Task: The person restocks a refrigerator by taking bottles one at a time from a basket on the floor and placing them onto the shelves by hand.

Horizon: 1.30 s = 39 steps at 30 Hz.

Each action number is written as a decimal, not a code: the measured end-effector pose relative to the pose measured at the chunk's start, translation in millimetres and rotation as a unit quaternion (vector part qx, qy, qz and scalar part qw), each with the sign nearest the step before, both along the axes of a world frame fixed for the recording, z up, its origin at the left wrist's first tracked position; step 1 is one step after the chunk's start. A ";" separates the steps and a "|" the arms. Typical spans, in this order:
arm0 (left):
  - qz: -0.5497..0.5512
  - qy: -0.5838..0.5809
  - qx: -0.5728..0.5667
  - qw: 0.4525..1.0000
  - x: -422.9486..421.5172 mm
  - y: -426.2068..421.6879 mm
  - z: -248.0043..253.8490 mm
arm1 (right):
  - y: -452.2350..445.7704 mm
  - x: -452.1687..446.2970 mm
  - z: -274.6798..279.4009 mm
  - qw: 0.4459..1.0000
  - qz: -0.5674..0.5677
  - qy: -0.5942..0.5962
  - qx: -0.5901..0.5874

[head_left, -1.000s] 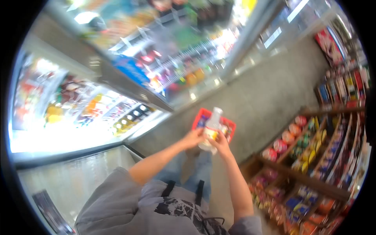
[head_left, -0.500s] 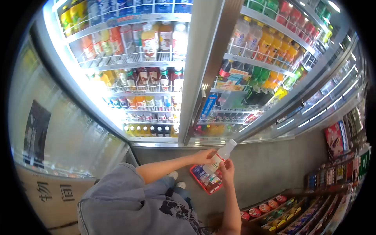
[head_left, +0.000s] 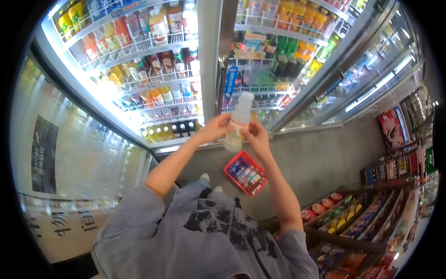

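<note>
A clear bottle (head_left: pixel 241 114) with a white cap and a pale label is held upright, slightly tilted, in front of me. My left hand (head_left: pixel 214 129) grips its left side, and my right hand (head_left: pixel 258 138) holds its right side with bent fingers. The label's text is too blurred to read. Below the bottle, a red basket (head_left: pixel 233 159) stands on the floor, with several packaged goods (head_left: pixel 249 175) inside.
A lit drinks fridge (head_left: pixel 210 69) stands ahead, its glass door (head_left: pixel 76 135) swung open on my left. Closed fridge doors (head_left: pixel 278 79) run to the right. Shelves with round-lidded tubs (head_left: pixel 318 208) are at lower right. My shoes (head_left: pixel 205 177) are beside the basket.
Both hands have lifted the bottle up and forward, away from the basket, and it now stands more upright. My view has also shifted, showing the fridge higher and the basket uncovered.
</note>
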<state>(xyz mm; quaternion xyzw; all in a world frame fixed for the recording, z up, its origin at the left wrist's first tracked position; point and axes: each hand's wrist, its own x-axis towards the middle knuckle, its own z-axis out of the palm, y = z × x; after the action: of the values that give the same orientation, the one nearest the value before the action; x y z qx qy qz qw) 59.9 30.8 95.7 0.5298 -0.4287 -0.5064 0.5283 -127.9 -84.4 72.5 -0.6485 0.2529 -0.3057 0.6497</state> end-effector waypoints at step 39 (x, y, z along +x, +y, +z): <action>0.369 -0.138 -0.110 0.913 212.7 168.1 94.1 | 101.0 323.5 110.4 0.940 0.297 -0.090 -0.145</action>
<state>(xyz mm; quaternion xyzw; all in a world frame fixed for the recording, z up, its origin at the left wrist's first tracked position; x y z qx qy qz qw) 272.7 198.9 189.8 0.6531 -0.3247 -0.1467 0.6682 195.6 16.6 182.9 -0.7506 -0.0577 -0.1898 0.6303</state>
